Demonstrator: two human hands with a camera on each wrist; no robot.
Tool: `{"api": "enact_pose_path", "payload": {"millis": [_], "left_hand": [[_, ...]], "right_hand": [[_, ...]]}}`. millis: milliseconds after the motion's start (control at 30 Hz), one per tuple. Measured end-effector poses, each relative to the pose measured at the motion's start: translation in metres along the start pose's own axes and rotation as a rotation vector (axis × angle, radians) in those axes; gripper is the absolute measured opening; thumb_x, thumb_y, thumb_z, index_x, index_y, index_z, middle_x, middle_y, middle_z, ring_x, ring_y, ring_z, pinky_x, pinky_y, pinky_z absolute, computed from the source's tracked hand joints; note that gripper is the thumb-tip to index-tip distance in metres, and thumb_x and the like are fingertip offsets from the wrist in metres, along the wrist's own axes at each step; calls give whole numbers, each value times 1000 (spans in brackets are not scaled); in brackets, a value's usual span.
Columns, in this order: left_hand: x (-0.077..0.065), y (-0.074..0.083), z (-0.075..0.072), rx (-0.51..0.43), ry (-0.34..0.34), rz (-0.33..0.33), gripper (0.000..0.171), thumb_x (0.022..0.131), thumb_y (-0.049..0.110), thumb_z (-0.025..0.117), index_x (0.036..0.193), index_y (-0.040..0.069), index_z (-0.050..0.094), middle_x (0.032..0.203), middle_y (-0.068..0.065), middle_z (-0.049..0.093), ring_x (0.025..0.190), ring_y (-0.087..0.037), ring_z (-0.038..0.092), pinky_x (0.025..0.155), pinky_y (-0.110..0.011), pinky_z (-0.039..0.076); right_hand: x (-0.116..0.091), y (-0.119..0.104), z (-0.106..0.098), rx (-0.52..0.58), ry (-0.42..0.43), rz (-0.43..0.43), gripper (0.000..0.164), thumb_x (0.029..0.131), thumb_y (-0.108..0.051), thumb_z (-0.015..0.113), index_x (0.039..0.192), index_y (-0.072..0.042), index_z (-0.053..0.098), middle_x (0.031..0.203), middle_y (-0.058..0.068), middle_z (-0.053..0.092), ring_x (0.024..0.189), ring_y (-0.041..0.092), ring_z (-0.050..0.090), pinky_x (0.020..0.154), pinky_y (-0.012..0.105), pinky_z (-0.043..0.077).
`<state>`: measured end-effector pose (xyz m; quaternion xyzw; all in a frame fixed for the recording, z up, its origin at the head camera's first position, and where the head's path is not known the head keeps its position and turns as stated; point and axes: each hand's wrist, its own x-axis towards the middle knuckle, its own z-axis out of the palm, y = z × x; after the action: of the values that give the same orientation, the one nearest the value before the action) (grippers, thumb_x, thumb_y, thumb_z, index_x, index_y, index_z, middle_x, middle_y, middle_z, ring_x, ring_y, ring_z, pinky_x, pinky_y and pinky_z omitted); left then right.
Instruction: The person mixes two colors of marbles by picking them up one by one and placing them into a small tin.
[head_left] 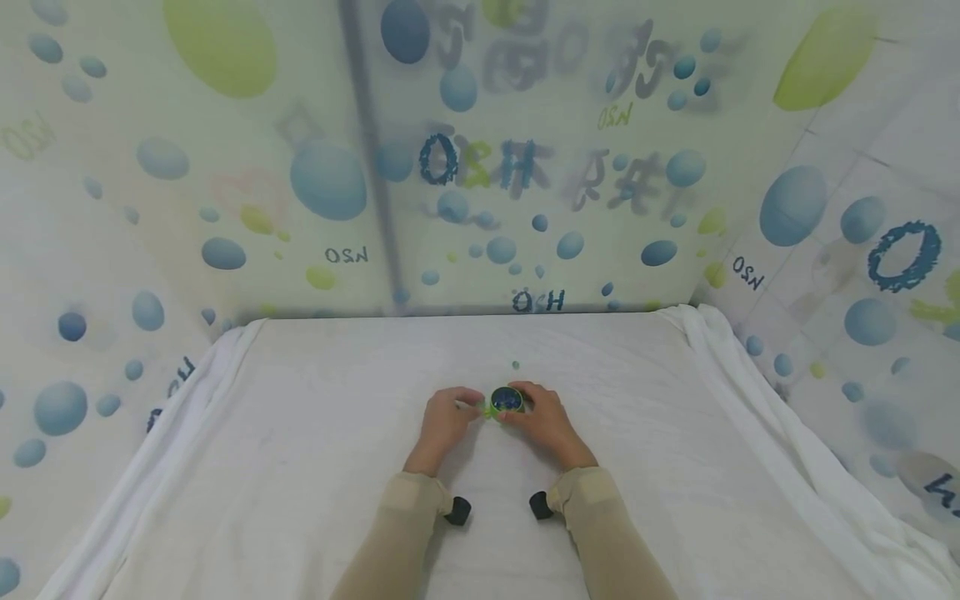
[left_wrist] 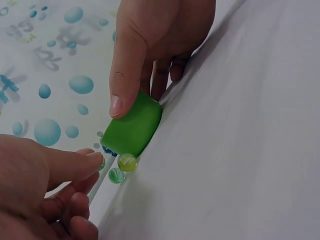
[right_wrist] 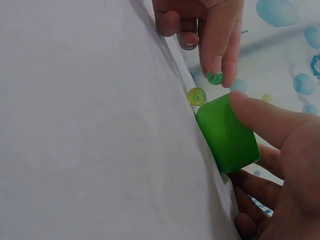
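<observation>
A small green cup (head_left: 507, 402) stands on the white cloth, dark blue at its top in the head view; what makes it dark I cannot tell. My right hand (head_left: 549, 423) grips its side, thumb on the near wall and fingers round behind. Just left of the cup, my left hand (head_left: 444, 425) pinches a green glass marble (right_wrist: 215, 78) between thumb and fingertip. Beside the cup's base lie a yellow-green marble (left_wrist: 127, 161) and another green marble (left_wrist: 117, 175), both on the cloth.
A small green round thing (head_left: 515, 364) lies on the white cloth (head_left: 337, 467) beyond the cup. Patterned curtains (head_left: 465, 225) with blue and green spots rise behind and on both sides. A dark wrist camera (head_left: 458, 511) sits at the left cuff.
</observation>
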<state>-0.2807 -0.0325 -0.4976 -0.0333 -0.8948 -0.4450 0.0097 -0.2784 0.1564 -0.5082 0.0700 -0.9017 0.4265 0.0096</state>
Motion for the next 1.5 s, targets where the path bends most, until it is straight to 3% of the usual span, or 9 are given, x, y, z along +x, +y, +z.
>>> {"api": "enact_pose_path", "payload": {"millis": [200, 400, 1067, 1333, 1500], "left_hand": [[2, 0, -1, -18, 6, 57, 16, 86, 12, 72, 102, 14, 74, 102, -1, 70, 87, -17, 60, 74, -35, 49], [3, 2, -2, -65, -10, 62, 17, 88, 15, 71, 105, 15, 73, 104, 0, 69, 81, -14, 58, 67, -31, 48], [1, 12, -4, -99, 30, 98, 17, 90, 21, 70, 106, 17, 73, 107, 1, 71, 92, -16, 60, 79, -36, 48], [1, 14, -1, -152, 86, 105, 15, 89, 22, 72, 103, 17, 74, 97, 2, 69, 77, -15, 56, 65, -32, 46], [0, 14, 1, -166, 119, 133, 16, 88, 22, 73, 103, 17, 74, 91, 1, 66, 76, -15, 55, 64, -30, 45]], "right_hand": [[0, 0, 0, -9, 2, -2, 54, 82, -29, 79, 130, -12, 59, 132, 10, 58, 124, 33, 47, 104, 52, 33], [1, 0, 1, -33, -4, 8, 56, 82, -31, 79, 131, -13, 59, 133, 9, 57, 124, 33, 46, 104, 52, 33], [0, -1, -1, -19, -15, 31, 54, 83, -31, 78, 131, -14, 59, 133, 9, 57, 123, 32, 46, 104, 51, 33], [-1, -3, -1, -23, -11, 25, 54, 84, -31, 77, 131, -13, 59, 134, 10, 56, 124, 33, 46, 104, 52, 33], [-1, -2, -1, -23, -12, 39, 55, 84, -32, 77, 132, -13, 58, 134, 10, 56, 124, 32, 45, 104, 52, 33]]}}
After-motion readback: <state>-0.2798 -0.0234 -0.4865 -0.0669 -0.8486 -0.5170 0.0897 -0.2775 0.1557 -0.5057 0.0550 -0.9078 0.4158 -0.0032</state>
